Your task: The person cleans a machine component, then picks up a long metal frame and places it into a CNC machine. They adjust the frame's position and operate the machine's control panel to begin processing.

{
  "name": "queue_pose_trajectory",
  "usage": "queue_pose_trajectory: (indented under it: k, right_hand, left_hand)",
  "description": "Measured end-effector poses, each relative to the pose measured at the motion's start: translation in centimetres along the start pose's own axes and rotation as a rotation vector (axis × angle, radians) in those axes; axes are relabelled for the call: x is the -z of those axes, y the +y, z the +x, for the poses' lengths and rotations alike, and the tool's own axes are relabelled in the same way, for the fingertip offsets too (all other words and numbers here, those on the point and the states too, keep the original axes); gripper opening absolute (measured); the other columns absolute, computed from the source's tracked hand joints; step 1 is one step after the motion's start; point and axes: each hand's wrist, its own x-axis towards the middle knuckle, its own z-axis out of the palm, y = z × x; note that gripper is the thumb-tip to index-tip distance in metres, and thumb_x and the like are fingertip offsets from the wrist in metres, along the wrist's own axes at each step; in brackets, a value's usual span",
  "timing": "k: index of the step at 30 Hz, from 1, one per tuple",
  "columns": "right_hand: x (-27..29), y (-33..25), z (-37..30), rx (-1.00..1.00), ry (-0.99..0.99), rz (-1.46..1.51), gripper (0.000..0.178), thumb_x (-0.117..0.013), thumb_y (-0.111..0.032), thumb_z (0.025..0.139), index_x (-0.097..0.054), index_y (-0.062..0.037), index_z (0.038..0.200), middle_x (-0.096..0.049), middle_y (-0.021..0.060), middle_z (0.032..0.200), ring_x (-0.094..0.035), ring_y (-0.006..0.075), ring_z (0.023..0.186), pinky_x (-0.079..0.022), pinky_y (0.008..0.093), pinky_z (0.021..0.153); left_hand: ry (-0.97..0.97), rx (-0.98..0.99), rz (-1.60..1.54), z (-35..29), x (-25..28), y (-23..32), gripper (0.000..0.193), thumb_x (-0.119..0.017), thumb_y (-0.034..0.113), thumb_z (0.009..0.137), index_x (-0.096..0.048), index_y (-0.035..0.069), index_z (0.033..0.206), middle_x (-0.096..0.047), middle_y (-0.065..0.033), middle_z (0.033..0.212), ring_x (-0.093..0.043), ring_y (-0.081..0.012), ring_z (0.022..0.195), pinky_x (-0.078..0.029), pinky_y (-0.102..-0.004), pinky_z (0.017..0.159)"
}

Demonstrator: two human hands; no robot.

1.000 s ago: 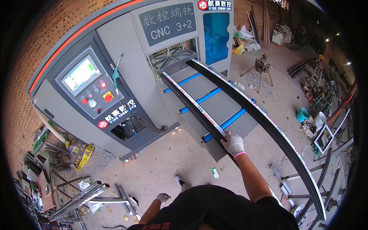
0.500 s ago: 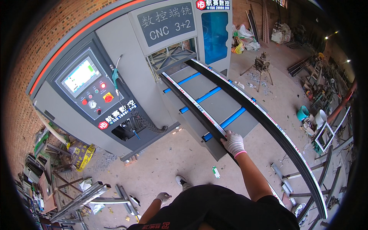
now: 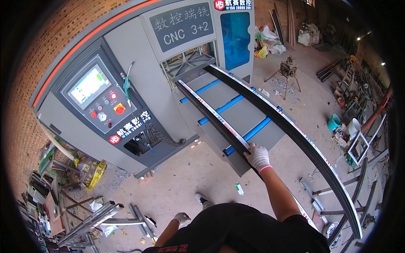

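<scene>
My right hand [image 3: 257,157], in a striped white glove, is closed over the near black profile bar [image 3: 219,122]. This bar, with a printed film strip along its top, lies on the blue rollers [image 3: 256,129] of the machine's feed table and runs back under my arm. Beside it to the right is a second black profile bar [image 3: 303,141], apart from my hand. Both bars reach the opening of the grey machine [image 3: 168,90]. My left hand [image 3: 182,218], gloved too, hangs low by my body with nothing visible in it, its fingers loosely apart.
Left of the opening is a control panel [image 3: 89,86] with a lit screen, coloured buttons and a hanging teal air gun [image 3: 126,85]. Metal profiles [image 3: 95,223] lie at lower left. A metal stand [image 3: 286,71] and a teal bucket [image 3: 333,122] are on the right.
My right hand stays on the near bar, and the bars keep their places on the rollers. The left hand has shifted very slightly; the view has moved a little.
</scene>
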Motion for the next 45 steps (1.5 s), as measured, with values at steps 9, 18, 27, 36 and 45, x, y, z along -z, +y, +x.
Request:
queue_pose_trajectory:
  k: [9,18,27,36,45]
  right_hand:
    - [0.2,-0.1,0.0,0.003,-0.014,0.008,0.042,-0.072,-0.039,0.089,-0.064,-0.005,0.113,-0.072,0.0191,0.106,-0.069,0.0377,0.1,-0.054,0.0459,0.09]
    - [0.2,-0.1,-0.2,0.007,-0.009,-0.002,0.043,-0.072,-0.039,0.089,-0.064,-0.0048,0.114,-0.072,0.0191,0.106,-0.07,0.0378,0.099,-0.054,0.046,0.089]
    - [0.1,0.0,-0.1,0.002,0.003,0.002,0.042,-0.066,-0.043,0.094,-0.065,-0.0049,0.112,-0.073,0.0194,0.102,-0.07,0.0382,0.095,-0.055,0.0471,0.087]
    - [0.1,0.1,-0.3,0.018,0.023,0.011,0.041,-0.063,-0.044,0.096,-0.066,-0.0055,0.11,-0.073,0.0189,0.1,-0.07,0.0382,0.093,-0.055,0.0475,0.085]
    - [0.2,0.2,-0.3,0.009,0.013,0.023,0.038,-0.064,-0.042,0.096,-0.066,-0.0061,0.108,-0.073,0.0183,0.102,-0.07,0.0373,0.095,-0.054,0.0467,0.087]
  left_hand:
    - [0.013,-0.047,0.031,1.3,-0.4,-1.2,0.025,-0.085,0.033,0.079,-0.08,0.012,0.093,-0.078,-0.0087,0.089,-0.072,-0.0222,0.081,-0.058,-0.0389,0.078]
    - [0.056,-0.061,0.054,2.3,-0.7,-2.0,0.031,-0.084,0.04,0.081,-0.08,0.013,0.096,-0.078,-0.0099,0.092,-0.072,-0.0234,0.084,-0.057,-0.039,0.083]
    - [0.059,-0.018,0.085,1.8,-0.9,-1.4,0.037,-0.078,0.044,0.087,-0.079,0.013,0.107,-0.078,-0.0117,0.101,-0.072,-0.0265,0.092,-0.056,-0.0393,0.087]
    - [0.043,0.033,0.098,0.1,-0.3,0.2,0.045,-0.066,0.049,0.094,-0.077,0.006,0.098,-0.077,-0.0099,0.093,-0.069,-0.0224,0.085,-0.053,-0.0373,0.084]
    - [0.085,-0.013,0.029,-2.7,1.2,2.3,0.039,-0.064,0.041,0.099,-0.075,0.004,0.102,-0.076,-0.0089,0.091,-0.068,-0.0195,0.081,-0.052,-0.036,0.08]
